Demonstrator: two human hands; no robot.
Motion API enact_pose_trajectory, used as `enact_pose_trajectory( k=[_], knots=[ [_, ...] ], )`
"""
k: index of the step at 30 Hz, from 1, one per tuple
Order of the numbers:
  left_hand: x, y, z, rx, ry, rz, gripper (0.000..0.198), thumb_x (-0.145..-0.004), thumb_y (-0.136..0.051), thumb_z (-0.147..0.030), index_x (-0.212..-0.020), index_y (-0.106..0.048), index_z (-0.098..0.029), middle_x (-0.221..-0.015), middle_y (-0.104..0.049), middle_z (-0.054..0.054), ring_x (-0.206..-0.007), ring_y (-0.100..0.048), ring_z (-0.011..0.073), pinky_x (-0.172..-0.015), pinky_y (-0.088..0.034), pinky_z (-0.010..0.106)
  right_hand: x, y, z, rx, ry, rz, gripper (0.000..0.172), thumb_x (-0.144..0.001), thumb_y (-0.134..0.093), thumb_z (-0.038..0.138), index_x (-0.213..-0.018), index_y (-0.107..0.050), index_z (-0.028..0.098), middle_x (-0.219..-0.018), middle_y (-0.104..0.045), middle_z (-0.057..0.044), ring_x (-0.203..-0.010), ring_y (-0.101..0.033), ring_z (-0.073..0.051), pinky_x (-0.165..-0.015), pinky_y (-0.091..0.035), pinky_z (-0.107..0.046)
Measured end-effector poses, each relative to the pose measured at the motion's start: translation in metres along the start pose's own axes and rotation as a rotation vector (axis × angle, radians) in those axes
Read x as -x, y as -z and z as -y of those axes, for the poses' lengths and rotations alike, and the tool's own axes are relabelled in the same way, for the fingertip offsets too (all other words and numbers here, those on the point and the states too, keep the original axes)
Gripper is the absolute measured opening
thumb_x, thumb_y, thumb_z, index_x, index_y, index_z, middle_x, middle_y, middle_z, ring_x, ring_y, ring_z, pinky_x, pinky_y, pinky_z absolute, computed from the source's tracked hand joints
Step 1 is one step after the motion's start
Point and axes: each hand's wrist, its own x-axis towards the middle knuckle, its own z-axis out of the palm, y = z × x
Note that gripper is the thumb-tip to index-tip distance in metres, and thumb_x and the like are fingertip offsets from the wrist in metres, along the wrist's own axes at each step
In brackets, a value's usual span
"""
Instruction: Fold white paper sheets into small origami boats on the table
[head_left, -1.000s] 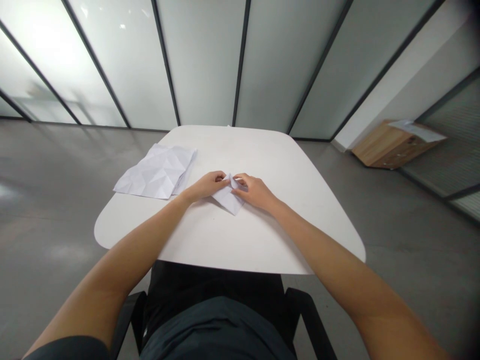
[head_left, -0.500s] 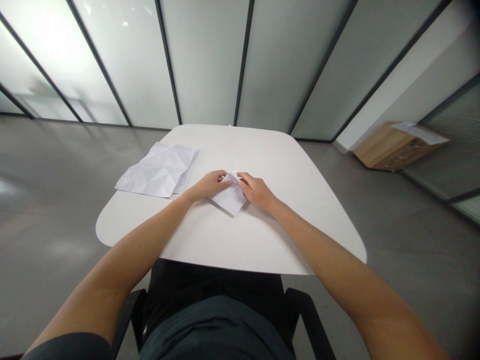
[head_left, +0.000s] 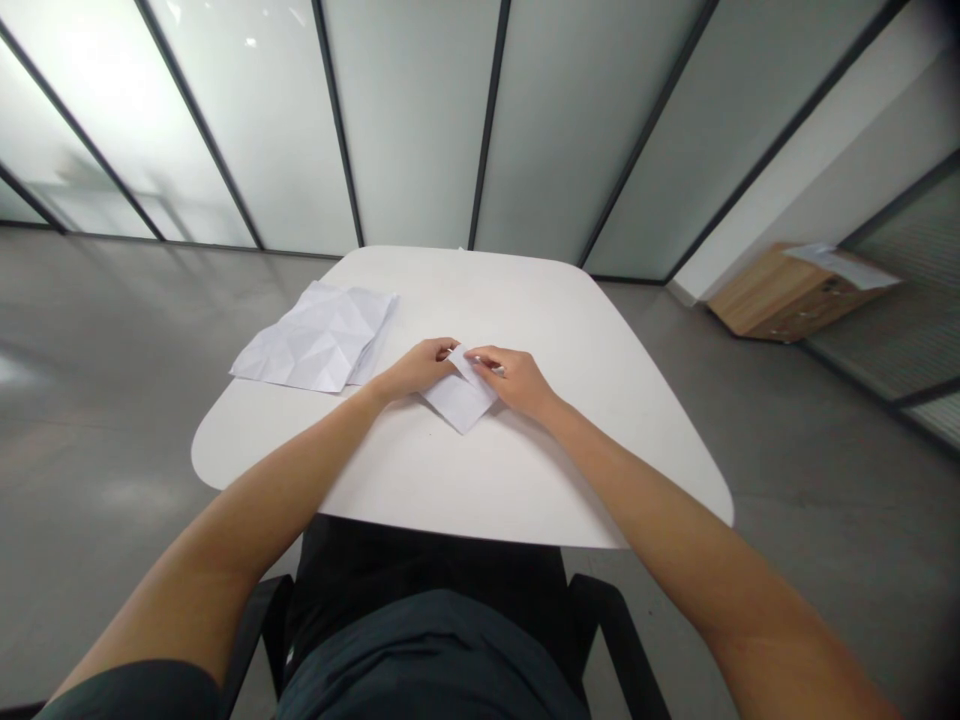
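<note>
A small folded piece of white paper (head_left: pixel 460 402) lies at the middle of the white table, one corner pointing toward me. My left hand (head_left: pixel 420 367) grips its left side, the thumb partly tucked at the fold. On the right, my right hand (head_left: pixel 516 378) pinches the upper right part of the paper between thumb and fingers. A narrow flap stands up between the two hands. The fingertips on the far side are partly hidden.
Creased white sheets (head_left: pixel 319 335) lie on the left of the white table (head_left: pixel 585 350). Black chair armrests (head_left: pixel 611 610) flank my lap. A wooden cabinet (head_left: pixel 787 295) with paper on top stands on the floor at the right. Frosted glass panels (head_left: pixel 412 120) rise behind the table.
My right fingers have shifted slightly left over the paper's upper edge. The top flap now looks flatter and more sharply folded. My left thumb has drawn back a little.
</note>
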Motion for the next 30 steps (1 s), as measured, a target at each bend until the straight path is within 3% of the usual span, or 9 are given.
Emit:
enact_pose_trajectory(
  k=[6,10,15,24,30],
  knots=[
    [0.002,-0.002,-0.003,0.134,0.039,-0.009,0.057,-0.096,-0.058,-0.061,-0.122,-0.074,-0.013,-0.106,-0.078,0.010,-0.087,-0.068,0.0197,-0.074,-0.051,0.028,-0.002,0.001,0.000,-0.025,-0.019,-0.030,0.025,-0.097,-0.063,0.028,-0.114,-0.080,0.024,-0.112,-0.081,-0.006,-0.093,-0.074,-0.022,-0.089,-0.057,-0.036],
    [0.001,-0.001,0.000,0.068,0.031,-0.003,0.053,-0.088,-0.072,-0.052,-0.123,-0.073,-0.012,-0.102,-0.078,0.010,-0.084,-0.068,0.0194,-0.069,-0.050,0.026,-0.001,0.001,0.002,-0.089,-0.072,-0.041,0.020,-0.093,-0.065,0.031,-0.108,-0.076,0.024,-0.096,-0.080,-0.004,-0.086,-0.072,-0.022,-0.085,-0.055,-0.036],
    [-0.001,0.000,0.005,0.087,0.057,-0.001,0.052,-0.090,-0.069,-0.050,-0.125,-0.072,-0.012,-0.099,-0.077,0.009,-0.077,-0.066,0.0170,-0.066,-0.048,0.026,0.000,0.001,0.001,-0.185,-0.216,-0.144,0.026,-0.084,-0.072,0.034,-0.106,-0.061,0.025,-0.083,-0.077,0.000,-0.075,-0.069,-0.021,-0.074,-0.052,-0.033],
    [0.001,0.007,0.001,-0.095,0.000,-0.170,0.035,-0.089,-0.067,-0.041,-0.115,-0.064,-0.018,-0.082,-0.073,0.001,-0.067,-0.059,0.0122,-0.060,-0.040,0.021,-0.001,0.004,-0.011,-0.157,-0.237,-0.056,0.031,-0.085,-0.069,0.034,-0.114,-0.070,0.021,-0.090,-0.077,-0.003,-0.074,-0.066,-0.018,-0.072,-0.052,-0.031],
    [0.002,0.012,-0.001,-0.053,0.018,-0.270,0.043,-0.092,-0.066,-0.040,-0.130,-0.056,-0.025,-0.094,-0.076,0.000,-0.073,-0.064,0.0128,-0.063,-0.044,0.021,-0.002,0.006,-0.011,-0.268,-0.340,-0.052,0.036,-0.088,-0.064,0.032,-0.123,-0.067,0.023,-0.079,-0.072,0.002,-0.058,-0.061,-0.015,-0.051,-0.046,-0.025]
  ],
)
